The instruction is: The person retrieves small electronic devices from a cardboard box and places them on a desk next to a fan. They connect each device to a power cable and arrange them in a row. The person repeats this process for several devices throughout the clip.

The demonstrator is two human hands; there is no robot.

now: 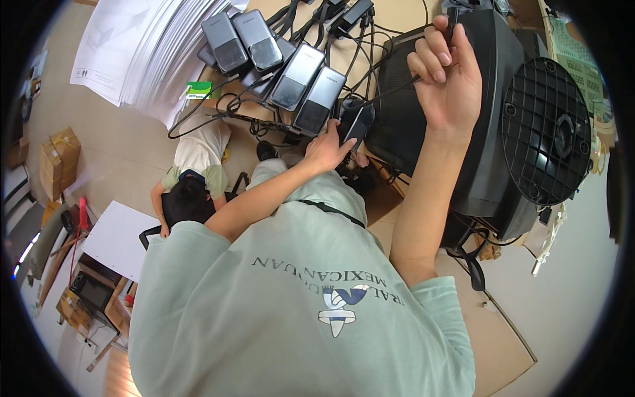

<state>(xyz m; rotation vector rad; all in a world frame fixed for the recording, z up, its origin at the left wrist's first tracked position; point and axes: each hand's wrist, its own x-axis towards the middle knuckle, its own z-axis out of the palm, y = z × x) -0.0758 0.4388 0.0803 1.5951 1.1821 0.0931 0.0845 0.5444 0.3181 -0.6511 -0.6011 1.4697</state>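
Note:
My left hand (324, 151) is at the table's near edge. Its thumb and fingers close around the near end of a dark, glossy power bank (359, 124). Raised above the right side of the table, my right hand (446, 83) pinches the black plug of a cable (452, 18); its cord runs down toward the left. Left of my left hand lie several grey-and-black power banks, among them a silver-topped one (297, 76) and another (320, 99) partly beside my fingers. Black cables (354, 56) tangle behind and between them.
A large black monitor-like casing (410, 99) with a round grilled base (548, 132) stands at the right. A tall stack of printed paper (132, 49) and a small green packet (198, 89) are at the left. Beyond, another person (195, 172) sits low near a white board (116, 238).

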